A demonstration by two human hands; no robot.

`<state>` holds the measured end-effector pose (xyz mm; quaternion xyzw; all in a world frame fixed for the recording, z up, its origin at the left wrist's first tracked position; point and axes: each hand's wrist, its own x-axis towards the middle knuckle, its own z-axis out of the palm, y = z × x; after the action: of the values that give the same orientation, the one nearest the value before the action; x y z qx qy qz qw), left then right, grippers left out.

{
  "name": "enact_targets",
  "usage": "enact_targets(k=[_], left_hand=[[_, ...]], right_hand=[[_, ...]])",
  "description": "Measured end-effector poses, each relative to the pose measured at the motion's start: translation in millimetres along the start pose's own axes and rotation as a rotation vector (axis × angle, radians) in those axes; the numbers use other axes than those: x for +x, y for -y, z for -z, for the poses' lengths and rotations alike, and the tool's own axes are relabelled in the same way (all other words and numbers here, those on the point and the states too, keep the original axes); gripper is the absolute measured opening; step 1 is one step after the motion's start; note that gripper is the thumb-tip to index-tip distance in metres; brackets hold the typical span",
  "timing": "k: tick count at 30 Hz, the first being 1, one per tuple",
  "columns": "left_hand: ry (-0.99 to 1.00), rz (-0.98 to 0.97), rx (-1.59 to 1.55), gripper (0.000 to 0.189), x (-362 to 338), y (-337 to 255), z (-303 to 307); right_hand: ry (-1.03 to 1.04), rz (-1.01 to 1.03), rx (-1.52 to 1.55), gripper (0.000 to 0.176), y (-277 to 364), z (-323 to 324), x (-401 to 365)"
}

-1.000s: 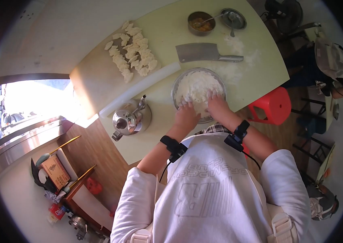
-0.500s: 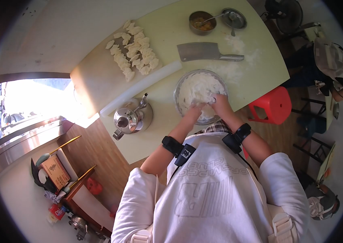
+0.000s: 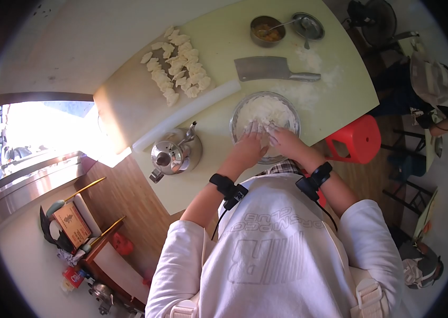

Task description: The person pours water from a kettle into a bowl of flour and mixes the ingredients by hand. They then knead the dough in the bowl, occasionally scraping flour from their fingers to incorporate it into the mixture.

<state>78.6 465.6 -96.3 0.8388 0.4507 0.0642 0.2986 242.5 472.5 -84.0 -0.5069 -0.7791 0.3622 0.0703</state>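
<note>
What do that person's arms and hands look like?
White fabric sleeves stop around the elbows. Each wrist wears a black strap with a boxy black device and thin black cable; the left device has a pale marking. The left hand and right hand wear no gloves; fingertips look powdery.

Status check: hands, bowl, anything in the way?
Left hand, right hand: fingers extended, on the flour. Bowl on table. Cleaver beyond bowl, kettle left; neither blocking hands.

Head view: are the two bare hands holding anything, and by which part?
No grip is visible: the bare left hand and bare right hand touch the white floury mixture in the round, shiny-rimmed bowl; whether they pinch any cannot be told.
</note>
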Motion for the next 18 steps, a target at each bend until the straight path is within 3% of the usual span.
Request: enact_targets(k=[1,3,7,9,13,15,16,18], left_hand=[[0.000,0.001,-0.001,0.055,-1,-2,-3],[0.186,-0.001,0.198,0.061,-3,-10,0],[0.061,0.004,0.123,0.067,-1,-3,-16],[0.094,0.019,0.158,0.069,7,-1,-13],[0.134,-0.010,0.195,0.062,13,-1,-1],[0.235,0.007,0.140,0.058,15,-1,10],[0.231,0.006,0.143,0.058,12,-1,13],[0.150,-0.087,0.134,0.053,-6,-3,15]], right_hand=[[0.001,0.000,0.000,0.038,2,-3,-4],[0.069,0.137,-0.252,0.039,2,-11,-9],[0.071,0.193,-0.351,0.040,-4,-13,-7],[0.172,0.260,-0.600,0.038,3,0,-2],[-0.072,0.269,-0.449,0.031,-25,-10,5],[0.351,0.006,-0.182,0.025,-22,16,14],[0.347,0.008,-0.185,0.025,-17,25,10],[-0.012,-0.037,-0.172,0.023,-9,30,-6]])
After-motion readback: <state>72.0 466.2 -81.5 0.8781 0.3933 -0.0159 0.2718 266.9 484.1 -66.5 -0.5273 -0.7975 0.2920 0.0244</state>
